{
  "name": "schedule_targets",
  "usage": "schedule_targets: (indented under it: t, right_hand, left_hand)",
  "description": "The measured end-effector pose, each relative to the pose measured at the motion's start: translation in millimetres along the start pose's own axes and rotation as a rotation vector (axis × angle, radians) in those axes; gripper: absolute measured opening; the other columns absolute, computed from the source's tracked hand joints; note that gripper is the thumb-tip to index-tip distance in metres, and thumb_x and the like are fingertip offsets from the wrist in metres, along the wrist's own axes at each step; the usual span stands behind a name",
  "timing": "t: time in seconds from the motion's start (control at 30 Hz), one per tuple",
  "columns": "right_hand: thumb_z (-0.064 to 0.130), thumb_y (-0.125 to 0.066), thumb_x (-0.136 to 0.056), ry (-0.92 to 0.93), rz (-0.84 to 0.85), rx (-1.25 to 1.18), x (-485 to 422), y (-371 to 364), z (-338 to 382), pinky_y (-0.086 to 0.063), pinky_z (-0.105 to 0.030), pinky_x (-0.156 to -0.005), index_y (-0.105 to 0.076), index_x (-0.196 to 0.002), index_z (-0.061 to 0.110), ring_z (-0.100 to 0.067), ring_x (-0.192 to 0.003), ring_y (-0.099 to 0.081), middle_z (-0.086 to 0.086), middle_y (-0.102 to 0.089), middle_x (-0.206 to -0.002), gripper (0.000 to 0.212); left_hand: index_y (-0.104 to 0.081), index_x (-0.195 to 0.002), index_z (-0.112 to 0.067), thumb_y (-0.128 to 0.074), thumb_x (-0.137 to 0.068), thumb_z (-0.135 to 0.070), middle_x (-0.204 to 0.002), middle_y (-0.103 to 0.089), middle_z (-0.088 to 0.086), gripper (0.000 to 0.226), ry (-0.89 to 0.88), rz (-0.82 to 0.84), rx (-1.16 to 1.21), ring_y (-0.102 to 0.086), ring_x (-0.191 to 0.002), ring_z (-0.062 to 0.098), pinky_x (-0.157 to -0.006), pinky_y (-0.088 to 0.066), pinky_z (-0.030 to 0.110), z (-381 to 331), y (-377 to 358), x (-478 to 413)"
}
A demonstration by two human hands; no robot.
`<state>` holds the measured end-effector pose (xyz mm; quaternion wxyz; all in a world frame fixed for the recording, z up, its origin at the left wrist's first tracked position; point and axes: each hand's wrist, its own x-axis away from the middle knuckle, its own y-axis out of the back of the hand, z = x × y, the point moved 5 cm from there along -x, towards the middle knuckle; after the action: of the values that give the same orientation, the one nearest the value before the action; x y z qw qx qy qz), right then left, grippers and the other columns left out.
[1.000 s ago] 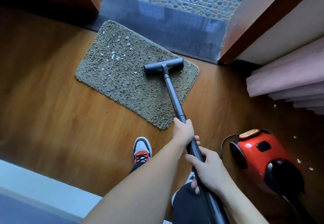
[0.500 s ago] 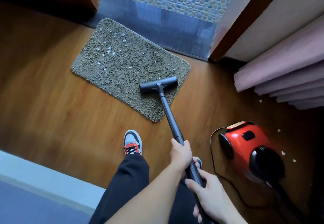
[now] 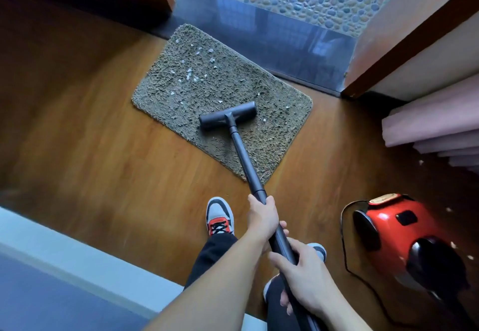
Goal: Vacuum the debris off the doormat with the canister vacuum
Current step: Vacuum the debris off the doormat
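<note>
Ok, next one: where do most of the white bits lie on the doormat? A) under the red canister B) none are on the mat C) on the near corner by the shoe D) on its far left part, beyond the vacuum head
D: the white bits cluster on the far left part of the doormat, beyond the vacuum head, which rests nearer the mat's middle.

Both forearms reach forward, left hand point(image 3: 263, 218) and right hand point(image 3: 304, 279) just behind it curled round the dark grey vacuum wand point(image 3: 243, 154).
</note>
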<state>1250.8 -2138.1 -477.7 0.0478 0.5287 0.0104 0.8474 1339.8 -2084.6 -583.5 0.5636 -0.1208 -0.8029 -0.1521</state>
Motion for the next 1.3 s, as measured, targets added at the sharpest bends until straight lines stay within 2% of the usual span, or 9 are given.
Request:
schedule_targets:
  t: [0.17, 0.43, 0.7, 0.83, 1.0, 1.13, 1.3]
  right_hand:
    - [0.027, -0.060, -0.097, 0.011, -0.062, 0.019, -24.5, -5.2, 41.3, -0.053, -0.034, -0.044, -0.060, -0.097, 0.024, -0.046, -0.049, -0.066, -0.007, -0.057, -0.047, 0.003]
    - [0.025, -0.059, -0.097, -0.002, -0.080, -0.003, -67.0, -16.9, 92.7, -0.052, -0.035, -0.043, -0.059, -0.096, 0.024, -0.037, -0.045, -0.063, -0.004, -0.055, -0.047, 0.002]
    - [0.024, -0.059, -0.098, -0.015, -0.078, -0.031, -72.4, -18.7, 108.1, -0.050, -0.033, -0.042, -0.059, -0.096, 0.022, -0.033, -0.045, -0.061, -0.004, -0.054, -0.047, 0.003]
    - [0.024, -0.059, -0.097, -0.008, -0.065, -0.031, -62.9, -12.0, 98.6, -0.052, -0.034, -0.043, -0.059, -0.096, 0.019, -0.033, -0.046, -0.062, -0.005, -0.056, -0.049, 0.005]
    - [0.025, -0.057, -0.099, -0.024, -0.019, -0.025, -37.0, -2.1, 58.1, -0.054, -0.035, -0.044, -0.059, -0.101, 0.022, -0.035, -0.046, -0.062, -0.007, -0.057, -0.049, 0.004]
    - [0.025, -0.056, -0.100, -0.030, 0.038, 0.005, -7.0, 13.1, 19.3, -0.048, -0.028, -0.041, -0.058, -0.101, 0.022, -0.026, -0.035, -0.056, -0.010, -0.057, -0.047, 0.003]
    - [0.029, -0.060, -0.099, -0.027, 0.028, 0.066, 16.0, 31.4, -14.8, -0.047, -0.025, -0.041, -0.061, -0.101, 0.028, -0.022, -0.036, -0.060, -0.005, -0.060, -0.047, 0.003]
  left_hand:
    - [-0.037, -0.122, -0.013, -0.039, -0.105, -0.028, -0.078, -0.048, 0.008, 0.023, -0.021, 0.020, -0.003, -0.053, -0.042, 0.013, -0.041, -0.050, 0.026, -44.3, 17.5, -17.3]
    - [-0.036, -0.120, -0.014, -0.038, -0.105, -0.026, -0.080, -0.048, 0.007, 0.020, -0.040, 0.030, 0.025, -0.051, -0.039, 0.012, -0.039, -0.048, 0.024, -102.4, 46.5, -48.7]
    - [-0.034, -0.121, -0.016, -0.038, -0.104, -0.027, -0.083, -0.048, 0.008, 0.021, -0.027, 0.027, 0.002, -0.053, -0.044, 0.015, -0.042, -0.050, 0.027, -119.8, 52.4, -49.8]
    - [-0.033, -0.122, -0.016, -0.036, -0.105, -0.026, -0.080, -0.049, 0.008, 0.020, -0.021, 0.017, -0.017, -0.054, -0.048, 0.016, -0.042, -0.050, 0.027, -112.8, 45.7, -36.1]
    - [-0.034, -0.119, -0.013, -0.036, -0.105, -0.027, -0.081, -0.047, 0.009, 0.020, 0.004, 0.015, -0.008, -0.051, -0.046, 0.016, -0.042, -0.049, 0.026, -69.9, 23.3, -13.3]
    - [-0.034, -0.121, -0.012, -0.036, -0.106, -0.028, -0.080, -0.047, 0.008, 0.022, 0.031, 0.017, -0.002, -0.052, -0.048, 0.015, -0.042, -0.050, 0.025, -28.0, -2.7, 12.6]
    - [-0.036, -0.117, -0.016, -0.036, -0.106, -0.029, -0.086, -0.047, 0.009, 0.017, 0.056, 0.013, 0.039, -0.053, -0.049, 0.016, -0.043, -0.050, 0.024, 1.9, -25.7, 37.9]
